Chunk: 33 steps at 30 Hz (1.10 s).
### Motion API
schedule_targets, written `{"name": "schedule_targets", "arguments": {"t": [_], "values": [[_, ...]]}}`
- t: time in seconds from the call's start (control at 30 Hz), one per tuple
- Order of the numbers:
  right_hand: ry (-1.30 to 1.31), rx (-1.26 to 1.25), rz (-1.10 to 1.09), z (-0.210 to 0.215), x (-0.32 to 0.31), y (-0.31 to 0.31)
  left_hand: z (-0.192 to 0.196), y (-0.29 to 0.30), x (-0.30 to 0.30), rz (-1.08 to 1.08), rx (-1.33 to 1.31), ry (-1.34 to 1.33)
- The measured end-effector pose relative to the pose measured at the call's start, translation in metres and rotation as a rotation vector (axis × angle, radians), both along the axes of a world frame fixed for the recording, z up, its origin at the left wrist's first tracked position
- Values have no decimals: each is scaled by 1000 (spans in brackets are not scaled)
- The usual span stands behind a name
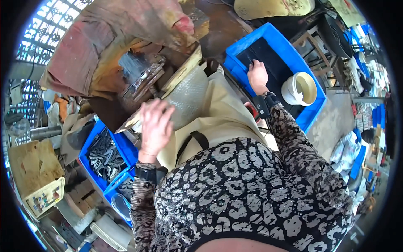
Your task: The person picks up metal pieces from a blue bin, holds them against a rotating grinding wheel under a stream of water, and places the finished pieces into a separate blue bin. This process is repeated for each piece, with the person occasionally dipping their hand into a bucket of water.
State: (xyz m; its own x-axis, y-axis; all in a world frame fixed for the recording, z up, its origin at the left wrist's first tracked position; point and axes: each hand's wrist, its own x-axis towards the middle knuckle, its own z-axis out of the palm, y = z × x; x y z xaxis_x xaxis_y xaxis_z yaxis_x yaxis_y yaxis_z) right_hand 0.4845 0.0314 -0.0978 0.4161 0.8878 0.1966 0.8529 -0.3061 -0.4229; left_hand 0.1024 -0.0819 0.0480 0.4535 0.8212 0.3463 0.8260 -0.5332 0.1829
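Okay, your right hand (pixel 258 77) is down in the blue plastic bin (pixel 289 52) at upper right of the frame, fingertips bunched at the black flat material (pixel 279 69) lying in it. Can't tell if you're pinching a piece or just touching: dark on dark. Your left hand (pixel 155 126), left of centre, is blurred, fingers spread, seemingly holding nothing, near the worn wooden edge (pixel 184 71) of the workstation and above the beige apron (pixel 222 105) on your lap.

Risks, my guess: black against black could hide an edge, so you might get a doubled piece or a weak pinch that slips. The white bucket (pixel 289 91) stands in the same bin, close to your right wrist; a wide forearm swing could knock it over. That wooden edge looks rough, so a quick left-hand sweep could scrape skin. Apron folds might catch small drops. Also, dark strips (pixel 103 153) heap up in another blue bin (pixel 130 153) at left; a careless elbow could spill some.
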Motion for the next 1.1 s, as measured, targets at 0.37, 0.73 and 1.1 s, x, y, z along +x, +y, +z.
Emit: {"name": "schedule_targets", "arguments": {"t": [0.37, 0.73, 1.1], "values": [[-1, 31, 33, -6, 2, 5, -7, 48, -18, 140, 231, -171], [27, 25, 78, -1, -25, 7, 68, 199, -129, 609, 287, -19], [-210, 97, 91, 5, -8, -16, 105, 227, -137, 772, -44, -62]]}}
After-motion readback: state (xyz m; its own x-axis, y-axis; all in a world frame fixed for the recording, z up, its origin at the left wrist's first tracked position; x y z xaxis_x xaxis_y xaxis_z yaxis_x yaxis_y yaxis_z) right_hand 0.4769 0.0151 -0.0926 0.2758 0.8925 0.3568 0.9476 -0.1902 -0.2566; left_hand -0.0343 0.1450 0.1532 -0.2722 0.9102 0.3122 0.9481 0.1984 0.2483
